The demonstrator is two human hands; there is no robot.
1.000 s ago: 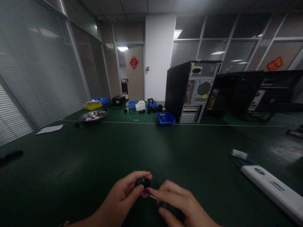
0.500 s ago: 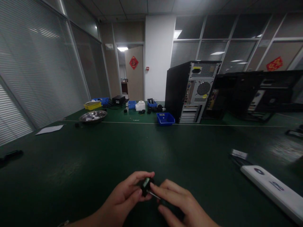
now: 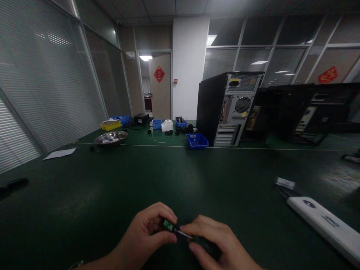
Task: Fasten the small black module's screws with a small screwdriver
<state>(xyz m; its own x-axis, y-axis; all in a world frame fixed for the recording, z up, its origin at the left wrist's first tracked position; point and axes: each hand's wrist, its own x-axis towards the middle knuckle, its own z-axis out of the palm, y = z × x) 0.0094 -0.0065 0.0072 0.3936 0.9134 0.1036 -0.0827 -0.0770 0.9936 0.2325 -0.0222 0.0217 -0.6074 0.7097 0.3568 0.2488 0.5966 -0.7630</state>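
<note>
Between the thumb and fingers of my left hand [image 3: 150,230] is a small dark part with a green circuit board [image 3: 168,225] facing up. My right hand [image 3: 215,240] grips a screwdriver [image 3: 184,234] with a thin metal shaft and a dark handle, mostly covered by my fingers. The shaft points left, its tip at the right edge of the part; whether it touches cannot be made out. Both hands are held close together above the green table [image 3: 112,210].
A white power strip [image 3: 323,221] lies at the right. Farther back are a blue bin [image 3: 197,141], a metal dish [image 3: 111,138], a yellow tray [image 3: 110,125] and a black computer tower [image 3: 212,108]. A paper sheet [image 3: 59,153] lies at the left.
My left hand has turned the small part, so its green board now faces up more fully. The part has shifted slightly left. My right hand stays nearly in place with the screwdriver.
</note>
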